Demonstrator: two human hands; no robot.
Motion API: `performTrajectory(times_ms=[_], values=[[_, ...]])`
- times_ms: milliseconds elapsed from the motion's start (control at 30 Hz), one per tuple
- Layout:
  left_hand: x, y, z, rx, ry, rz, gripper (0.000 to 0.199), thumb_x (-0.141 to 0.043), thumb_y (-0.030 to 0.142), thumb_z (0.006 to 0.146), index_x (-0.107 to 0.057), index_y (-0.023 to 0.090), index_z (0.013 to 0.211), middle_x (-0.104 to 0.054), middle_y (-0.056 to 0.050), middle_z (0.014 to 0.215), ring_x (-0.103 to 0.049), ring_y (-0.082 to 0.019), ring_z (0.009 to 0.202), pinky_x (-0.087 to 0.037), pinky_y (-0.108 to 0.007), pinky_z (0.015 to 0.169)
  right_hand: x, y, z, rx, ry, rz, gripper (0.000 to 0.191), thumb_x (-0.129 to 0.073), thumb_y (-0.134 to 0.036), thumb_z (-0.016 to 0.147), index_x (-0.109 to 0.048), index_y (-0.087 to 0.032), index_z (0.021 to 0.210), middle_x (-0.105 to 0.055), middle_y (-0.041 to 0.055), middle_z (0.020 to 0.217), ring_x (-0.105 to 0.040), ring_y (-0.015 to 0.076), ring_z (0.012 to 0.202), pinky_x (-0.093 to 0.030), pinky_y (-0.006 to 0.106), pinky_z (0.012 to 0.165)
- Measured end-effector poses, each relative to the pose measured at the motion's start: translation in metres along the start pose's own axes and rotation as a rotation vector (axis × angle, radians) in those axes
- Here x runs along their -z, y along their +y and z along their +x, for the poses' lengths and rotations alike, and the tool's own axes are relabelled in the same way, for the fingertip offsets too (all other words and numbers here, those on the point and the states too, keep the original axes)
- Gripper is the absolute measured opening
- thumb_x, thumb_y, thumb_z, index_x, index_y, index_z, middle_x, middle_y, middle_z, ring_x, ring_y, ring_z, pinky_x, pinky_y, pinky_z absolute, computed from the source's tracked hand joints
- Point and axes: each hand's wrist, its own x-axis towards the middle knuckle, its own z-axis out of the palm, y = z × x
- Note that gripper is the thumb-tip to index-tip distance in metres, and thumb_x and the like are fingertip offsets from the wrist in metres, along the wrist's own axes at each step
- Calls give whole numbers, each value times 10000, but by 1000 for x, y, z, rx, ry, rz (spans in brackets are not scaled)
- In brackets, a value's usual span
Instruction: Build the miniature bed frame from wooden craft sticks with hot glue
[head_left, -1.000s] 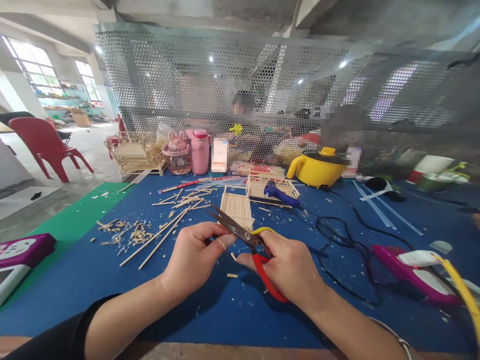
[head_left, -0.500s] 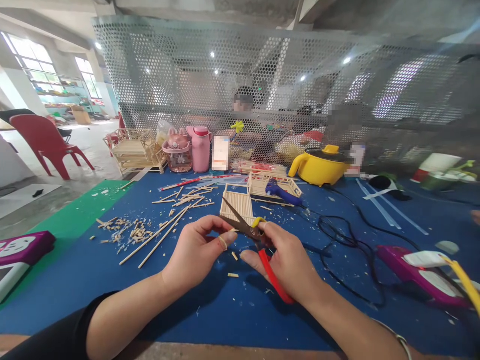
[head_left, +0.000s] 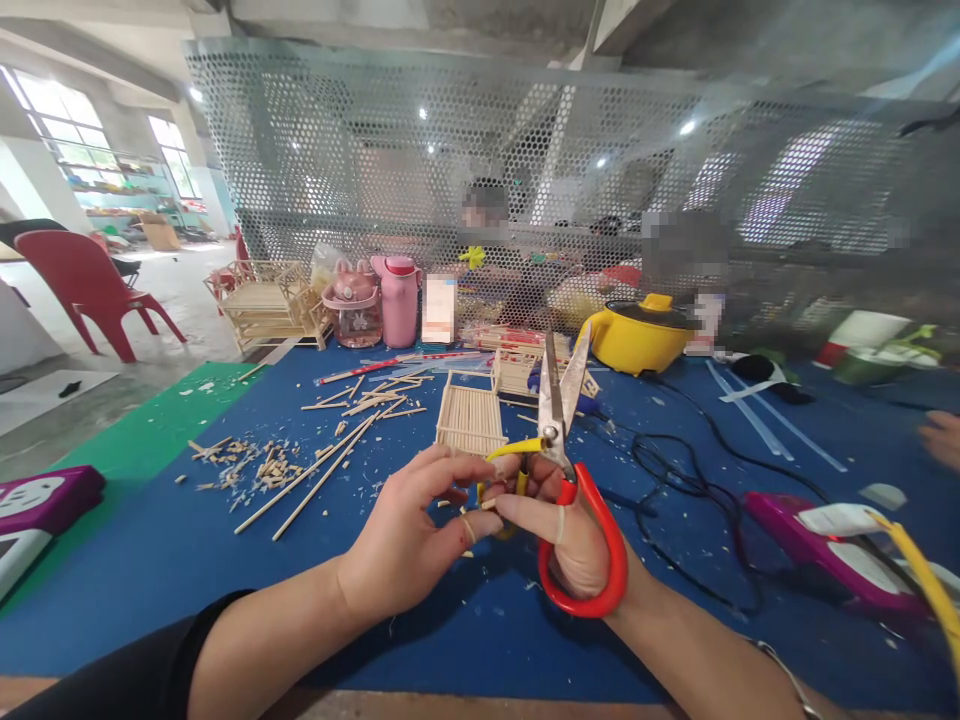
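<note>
At the frame's lower centre, the right hand (head_left: 576, 540) curls round scissors (head_left: 553, 440), blades parted; the left hand (head_left: 412, 525) is half-curled, its hold unclear from here.

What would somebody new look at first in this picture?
Probably the red-and-yellow-handled scissors, open in the right hand. Next, the bright yellow pot at the back of the blue tabletop, right of centre. Then maybe the little wooden-stick panel just beyond the left hand.

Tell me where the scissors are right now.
In the head view, the scissors are just right of centre in the right hand, blades pointing up just left of the yellow pot.
</note>
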Motion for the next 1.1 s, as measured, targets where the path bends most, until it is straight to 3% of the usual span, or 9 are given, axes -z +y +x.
performTrajectory(times_ms=[133,200,367,467,633,733,867,1100], values=[[-1,-2,2,-48,17,-101,115,-697,223,775,-749,217,877,-688,-56,852,-639,-152,801,-534,-259,738,-3,3,2,-21,-32,130,236,-743,-331,614,-598,-210,756,-635,2,734,-624,173,714,-528,310,675],[-3,-3,2,1,34,-187,89,-702,253,771,-753,208,829,-697,-59,837,-645,-160,796,-537,-269,738,-2,2,1,-30,-59,105,242,-734,-358,636,-592,-207,761,-623,0,715,-607,162,661,-518,303,627],[-3,-4,4,279,99,-359,146,-671,303,790,-705,166,826,-726,-46,814,-650,-140,731,-532,-252,712,4,-9,-6,110,7,-263,158,-624,-347,753,-588,-203,806,-561,-19,686,-525,124,601,-462,257,560],[0,-3,6,329,133,-330,133,-704,278,748,-722,166,818,-721,-27,774,-624,-120,673,-514,-223,650,6,-14,-9,197,45,-466,203,-583,-395,782,-583,-206,857,-544,-23,652,-488,121,549,-444,254,512],[3,0,9,316,150,-273,139,-699,260,733,-751,180,834,-746,-33,826,-654,-151,743,-524,-253,714,12,-11,-4,411,119,-865,299,-680,-358,712,-573,-210,948,-629,38,862,-583,189,751,-494,326,683],[5,1,10,355,197,-275,119,-693,201,684,-751,179,785,-744,-23,754,-655,-150,678,-536,-259,666,17,-5,0,492,109,-1062,345,-714,-396,681,-550,-197,911,-610,66,871,-586,230,802,-490,367,707],[9,3,11,390,249,-253,195,-637,59,583,-741,181,694,-725,3,657,-640,-134,594,-531,-241,612,20,-3,1,549,95,-1179,385,-691,-453,701,-535,-186,928,-606,95,896,-584,261,840,-481,398,715],[14,8,9,253,240,-43,203,-640,46,618,-745,202,696,-734,11,675,-655,-137,634,-511,-223,613,19,-1,1,570,135,-1265,422,-660,-503,723,-551,-154,934,-604,109,882,-576,281,833,-465,419,714]])
